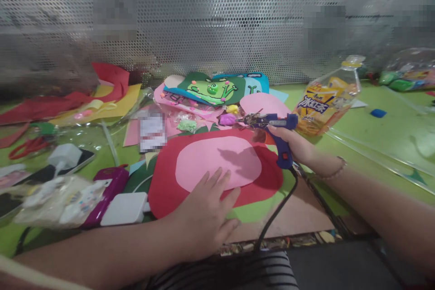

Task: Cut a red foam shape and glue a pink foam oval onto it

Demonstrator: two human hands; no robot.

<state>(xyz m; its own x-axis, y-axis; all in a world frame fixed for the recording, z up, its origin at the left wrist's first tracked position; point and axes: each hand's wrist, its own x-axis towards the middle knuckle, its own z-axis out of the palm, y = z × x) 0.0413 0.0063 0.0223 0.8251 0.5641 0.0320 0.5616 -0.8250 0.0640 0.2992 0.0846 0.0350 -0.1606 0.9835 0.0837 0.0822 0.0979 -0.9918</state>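
My left hand [207, 210] lies flat with fingers spread on the near edge of a pink felt oval [217, 161], which sits on a larger red felt piece [268, 176]. My right hand [295, 144] is wrapped round the handle of a blue hot glue gun [277, 129], held above the red felt with its nozzle pointing left. The gun's black cord [275, 215] hangs down toward me. A green frog felt picture [212, 90] lies behind the red piece.
A plastic drink bottle [328, 97] leans at the right. Red and yellow felt sheets [102, 95], red scissors [29, 147], a phone with a white charger [66, 156], a purple case [110, 186] and bagged bits crowd the left. A perforated metal wall stands behind.
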